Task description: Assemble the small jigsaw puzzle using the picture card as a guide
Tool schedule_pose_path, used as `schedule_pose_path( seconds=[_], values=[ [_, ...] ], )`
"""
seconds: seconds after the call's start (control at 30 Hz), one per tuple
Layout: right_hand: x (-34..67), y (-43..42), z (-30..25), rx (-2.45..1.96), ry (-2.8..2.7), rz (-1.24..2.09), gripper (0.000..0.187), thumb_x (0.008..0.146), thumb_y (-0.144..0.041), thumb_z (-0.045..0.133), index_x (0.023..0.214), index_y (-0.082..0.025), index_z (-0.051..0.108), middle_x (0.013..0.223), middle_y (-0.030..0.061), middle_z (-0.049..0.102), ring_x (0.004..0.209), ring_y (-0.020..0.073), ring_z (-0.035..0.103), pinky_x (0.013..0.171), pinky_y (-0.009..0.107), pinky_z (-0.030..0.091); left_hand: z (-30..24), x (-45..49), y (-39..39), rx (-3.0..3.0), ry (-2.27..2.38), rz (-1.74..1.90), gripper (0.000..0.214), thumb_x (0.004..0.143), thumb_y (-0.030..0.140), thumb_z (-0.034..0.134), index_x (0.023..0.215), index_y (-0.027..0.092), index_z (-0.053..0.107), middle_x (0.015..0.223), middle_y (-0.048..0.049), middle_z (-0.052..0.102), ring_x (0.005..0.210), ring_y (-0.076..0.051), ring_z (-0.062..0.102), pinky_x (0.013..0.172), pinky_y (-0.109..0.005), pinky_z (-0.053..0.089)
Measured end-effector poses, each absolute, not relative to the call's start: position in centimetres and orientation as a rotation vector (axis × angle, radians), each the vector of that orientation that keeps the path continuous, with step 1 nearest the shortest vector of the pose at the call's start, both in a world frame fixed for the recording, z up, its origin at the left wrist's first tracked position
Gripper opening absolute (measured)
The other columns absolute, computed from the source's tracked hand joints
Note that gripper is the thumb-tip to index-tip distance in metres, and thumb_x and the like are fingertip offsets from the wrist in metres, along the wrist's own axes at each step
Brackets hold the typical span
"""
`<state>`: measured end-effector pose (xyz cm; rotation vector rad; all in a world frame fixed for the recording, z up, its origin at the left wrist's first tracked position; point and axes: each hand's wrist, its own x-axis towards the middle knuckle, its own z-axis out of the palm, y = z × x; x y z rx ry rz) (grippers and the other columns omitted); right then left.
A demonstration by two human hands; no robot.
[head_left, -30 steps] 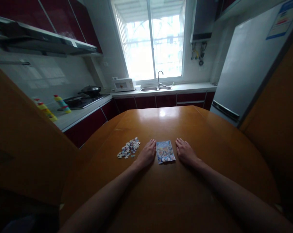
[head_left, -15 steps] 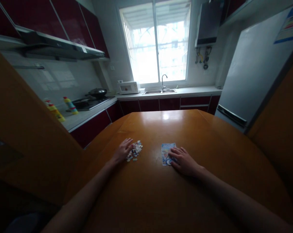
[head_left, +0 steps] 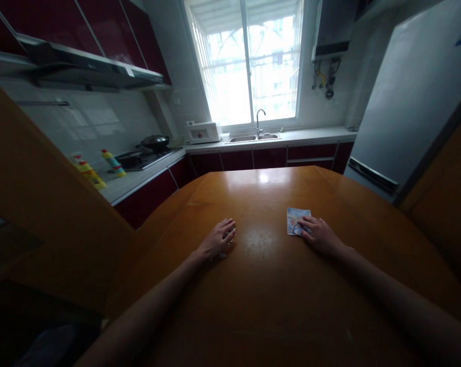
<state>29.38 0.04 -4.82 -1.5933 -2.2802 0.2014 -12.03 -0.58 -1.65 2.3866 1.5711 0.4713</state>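
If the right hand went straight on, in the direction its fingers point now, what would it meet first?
The printed paper sheet, most likely: the right hand points at it, with the fingertips over its near right part. Whether they touch it is unclear.

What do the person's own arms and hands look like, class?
The left hand and right hand are ungloved. The left forearm and right forearm are bare, narrowing toward the wrists; no sleeve or watch shows.
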Motion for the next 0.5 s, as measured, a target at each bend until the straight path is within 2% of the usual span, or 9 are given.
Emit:
schedule_pose_path(
  seconds=[0.2, 0.33, 0.5],
  values=[
    [29.4, 0.2, -4.5, -1.559, -2.220, 0.232, 0.046, 0.099, -0.035, 0.041, 0.134, -0.016, 0.064, 0.148, 0.0170, 0.053, 0.138, 0.0333, 0.047, 0.114, 0.055, 0.031, -2.1, -5.6, -3.8, 2.448, 1.406, 0.457, 0.058, 0.101, 0.054, 0.038, 0.144, 0.019, 0.054, 0.157, -0.0083, 0.042, 0.149, -0.025, 0.033, 0.124, -0.045, 0.030],
    [29.3, 0.4, -4.7, -1.538, -2.167, 0.224, 0.041, 0.098, -0.028, 0.042, 0.128, -0.018, 0.068, 0.144, 0.0147, 0.058, 0.135, 0.0302, 0.051, 0.113, 0.051, 0.033, -2.2, 0.6, -5.7, 2.503, 1.155, 0.498, 0.054, 0.102, 0.051, 0.039, 0.144, 0.021, 0.054, 0.155, -0.0089, 0.046, 0.148, -0.026, 0.036, 0.122, -0.047, 0.033],
    [29.4, 0.7, -4.7, -1.544, -2.156, 0.183, 0.037, 0.092, -0.027, 0.054, 0.124, -0.017, 0.070, 0.138, 0.0160, 0.061, 0.129, 0.0302, 0.054, 0.110, 0.046, 0.038, -2.0, 6.9, -7.0, 2.587, 0.859, 0.534, 0.053, 0.101, 0.048, 0.044, 0.143, 0.018, 0.053, 0.152, -0.0110, 0.049, 0.147, -0.026, 0.037, 0.122, -0.045, 0.034]
  ],
)
